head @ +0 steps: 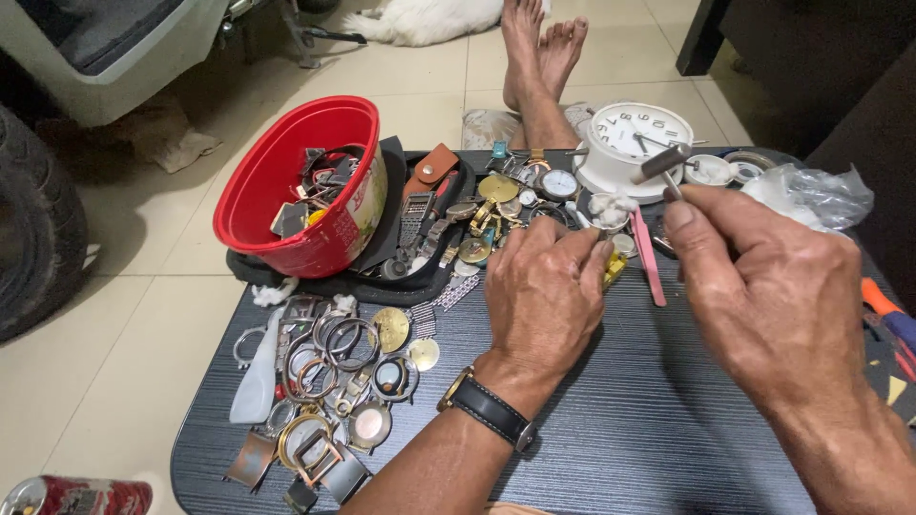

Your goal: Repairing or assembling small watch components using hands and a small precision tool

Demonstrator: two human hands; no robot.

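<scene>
Tapping step: right hand (763, 286) grips a small hammer (663, 164) near the clock (634, 143); left hand (544, 286) pinches a yellow part (614, 269), needing a light, aimed blow.

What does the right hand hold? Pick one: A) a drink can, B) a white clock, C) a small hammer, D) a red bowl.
C: the right hand grips the thin handle of a small hammer, its metal head raised in front of the white clock.
</scene>
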